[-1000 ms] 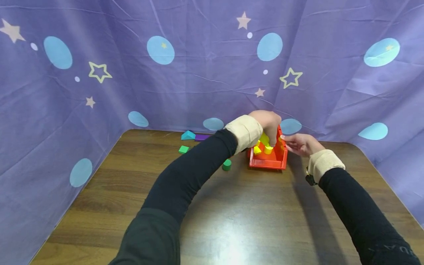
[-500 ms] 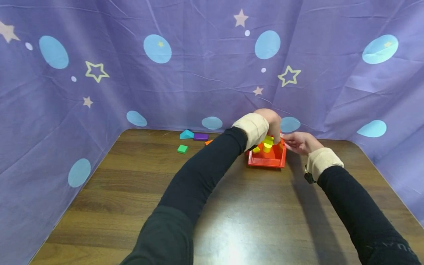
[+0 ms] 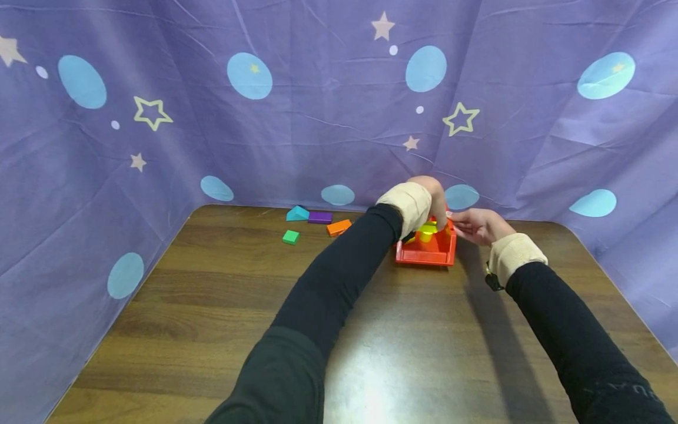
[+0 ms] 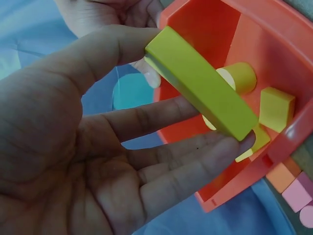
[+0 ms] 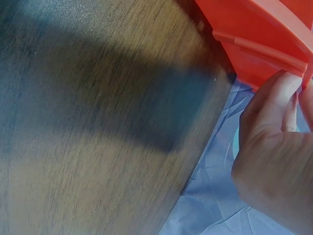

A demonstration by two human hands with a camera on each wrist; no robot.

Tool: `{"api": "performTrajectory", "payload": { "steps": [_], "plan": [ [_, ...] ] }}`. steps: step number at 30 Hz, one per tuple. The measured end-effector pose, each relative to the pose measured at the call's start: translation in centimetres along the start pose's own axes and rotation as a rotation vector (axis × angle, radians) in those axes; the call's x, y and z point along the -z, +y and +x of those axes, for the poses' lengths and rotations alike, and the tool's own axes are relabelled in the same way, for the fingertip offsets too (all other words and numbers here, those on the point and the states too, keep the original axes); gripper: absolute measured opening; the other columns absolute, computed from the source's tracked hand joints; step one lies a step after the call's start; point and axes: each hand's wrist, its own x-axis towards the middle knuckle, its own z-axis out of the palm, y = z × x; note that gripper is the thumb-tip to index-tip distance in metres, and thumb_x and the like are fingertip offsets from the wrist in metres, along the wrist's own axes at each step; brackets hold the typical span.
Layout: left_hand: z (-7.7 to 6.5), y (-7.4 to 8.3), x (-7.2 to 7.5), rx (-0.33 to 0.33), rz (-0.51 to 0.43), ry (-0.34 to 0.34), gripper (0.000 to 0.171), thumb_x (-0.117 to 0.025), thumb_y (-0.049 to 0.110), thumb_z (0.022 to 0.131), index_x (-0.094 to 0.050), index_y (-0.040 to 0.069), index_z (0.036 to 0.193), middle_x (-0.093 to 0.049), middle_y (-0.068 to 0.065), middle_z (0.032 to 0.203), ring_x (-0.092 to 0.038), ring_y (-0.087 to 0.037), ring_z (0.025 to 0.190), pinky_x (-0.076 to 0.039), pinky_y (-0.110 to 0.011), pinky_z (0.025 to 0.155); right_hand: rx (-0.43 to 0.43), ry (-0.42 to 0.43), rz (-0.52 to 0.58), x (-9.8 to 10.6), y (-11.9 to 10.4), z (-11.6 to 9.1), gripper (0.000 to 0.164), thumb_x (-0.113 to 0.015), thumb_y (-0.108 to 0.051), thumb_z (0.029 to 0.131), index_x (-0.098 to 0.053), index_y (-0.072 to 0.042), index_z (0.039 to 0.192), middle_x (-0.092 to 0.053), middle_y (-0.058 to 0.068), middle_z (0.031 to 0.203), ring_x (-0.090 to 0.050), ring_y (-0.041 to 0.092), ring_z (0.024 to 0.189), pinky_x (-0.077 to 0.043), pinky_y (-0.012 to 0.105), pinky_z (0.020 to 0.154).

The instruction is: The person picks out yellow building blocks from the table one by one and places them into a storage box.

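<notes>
My left hand (image 4: 93, 127) pinches a long yellow rectangular block (image 4: 203, 83) between thumb and fingertips, above a red plastic bin (image 4: 198, 34). Inside the bin lie a yellow cylinder (image 4: 244, 78), a yellow cube-like block (image 4: 277, 108) and other yellow pieces partly covered by the held block. In the head view, the left hand (image 3: 433, 195) is bent down over the bin's far part. My right hand (image 3: 479, 225) grips the right side of the bin (image 3: 426, 258). The right wrist view has that hand (image 5: 279, 156) with its fingertips at the bin's edge.
Left of the bin on the wooden table (image 3: 212, 306) lie a blue triangular block (image 3: 298, 214), a purple block (image 3: 320, 218), an orange block (image 3: 339, 227) and a green block (image 3: 291, 237). Orange (image 4: 283, 175) and pink (image 4: 299, 192) blocks sit just outside the bin. A purple curtain (image 3: 328, 118) hangs behind.
My left hand has shifted slightly right over the bin with the yellow block. The left forearm moved right, uncovering the orange block and covering a green cylinder. The right hand stays at the bin.
</notes>
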Motion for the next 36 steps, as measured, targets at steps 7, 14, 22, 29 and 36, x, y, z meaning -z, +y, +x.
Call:
{"api": "performTrajectory", "payload": {
  "steps": [7, 14, 22, 29, 36],
  "plan": [
    [0.4, -0.1, -0.9, -0.044, -0.038, 0.049, 0.035, -0.077, 0.038, 0.088, -0.073, 0.028, 0.121, -0.062, 0.014, 0.122, -0.056, -0.008, 0.104, -0.048, -0.022, 0.089, 0.029, 0.015, -0.029, 0.0, 0.2, -0.1, 0.044, -0.045, -0.011, 0.108, -0.068, -0.008, 0.071, -0.071, 0.002, 0.069, -0.068, 0.008, 0.066, -0.056, 0.018, 0.071],
    [0.2, -0.4, -1.6, -0.037, -0.097, 0.078, 0.027, -0.080, 0.035, 0.087, -0.075, 0.031, 0.114, -0.063, 0.014, 0.119, -0.058, -0.010, 0.102, -0.050, -0.025, 0.088, 0.020, 0.012, -0.042, 0.0, 0.3, 0.2, 0.043, -0.047, -0.012, 0.108, -0.069, -0.008, 0.071, -0.071, 0.002, 0.068, -0.068, 0.007, 0.064, -0.056, 0.017, 0.070],
    [0.6, -0.2, -1.6, -0.072, 0.030, 0.059, 0.030, -0.075, 0.035, 0.091, -0.073, 0.029, 0.121, -0.062, 0.013, 0.116, -0.055, -0.009, 0.099, -0.047, -0.022, 0.086, 0.019, -0.005, -0.045, 0.1, 0.1, 0.3, 0.044, -0.048, -0.012, 0.108, -0.069, -0.008, 0.070, -0.071, 0.001, 0.068, -0.068, 0.007, 0.064, -0.057, 0.018, 0.068],
    [1.2, 0.4, -1.9, -0.048, 0.058, 0.004, 0.031, -0.072, 0.032, 0.094, -0.071, 0.027, 0.124, -0.060, 0.012, 0.121, -0.052, -0.009, 0.100, -0.047, -0.021, 0.088, 0.014, -0.004, -0.012, 0.0, 0.1, 0.0, 0.044, -0.047, -0.010, 0.108, -0.071, -0.007, 0.072, -0.072, 0.001, 0.070, -0.067, 0.008, 0.066, -0.057, 0.019, 0.070],
    [1.4, 0.6, -2.6, -0.028, 0.060, 0.017, 0.031, -0.073, 0.032, 0.094, -0.073, 0.028, 0.124, -0.062, 0.014, 0.124, -0.053, -0.007, 0.098, -0.047, -0.020, 0.087, 0.021, 0.001, -0.014, 0.0, 0.2, 0.0, 0.041, -0.048, -0.011, 0.107, -0.069, -0.008, 0.072, -0.072, 0.002, 0.069, -0.068, 0.008, 0.066, -0.057, 0.019, 0.070]
  ]
}}
